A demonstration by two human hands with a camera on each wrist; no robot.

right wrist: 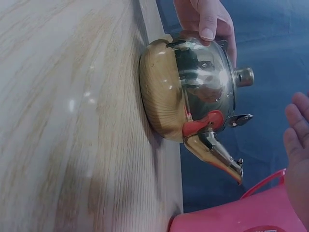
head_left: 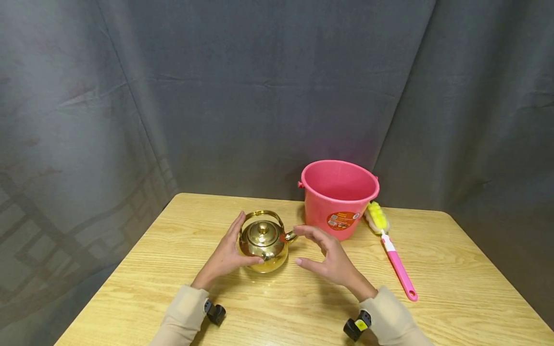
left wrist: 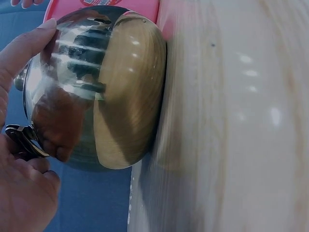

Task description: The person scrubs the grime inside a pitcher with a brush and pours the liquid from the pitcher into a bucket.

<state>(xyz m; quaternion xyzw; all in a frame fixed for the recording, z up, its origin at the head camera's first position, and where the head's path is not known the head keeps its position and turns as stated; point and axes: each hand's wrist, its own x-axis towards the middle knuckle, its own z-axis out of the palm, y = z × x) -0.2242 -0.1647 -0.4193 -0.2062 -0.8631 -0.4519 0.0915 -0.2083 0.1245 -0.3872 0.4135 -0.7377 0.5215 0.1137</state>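
A shiny gold-coloured teapot [head_left: 270,250] stands upright on the wooden table, its arched handle raised and its spout turned right. My left hand [head_left: 226,254] grips it from the left side. In the left wrist view the thumb [left wrist: 29,46] presses on the body, while the fingers sit by the base of the handle; their far ends are hidden in the head view. Beside the spout, my right hand [head_left: 327,252] is held with fingers and thumb spread apart, nothing between them. The right wrist view shows the lid knob [right wrist: 244,76] and the spout [right wrist: 217,154].
Behind my right hand a pink bucket [head_left: 313,211] stands near the table's back edge. To its right lies a brush with a yellow head [head_left: 377,216] and a pink handle [head_left: 400,269]. Grey curtains [head_left: 259,96] hang behind the table [head_left: 268,317].
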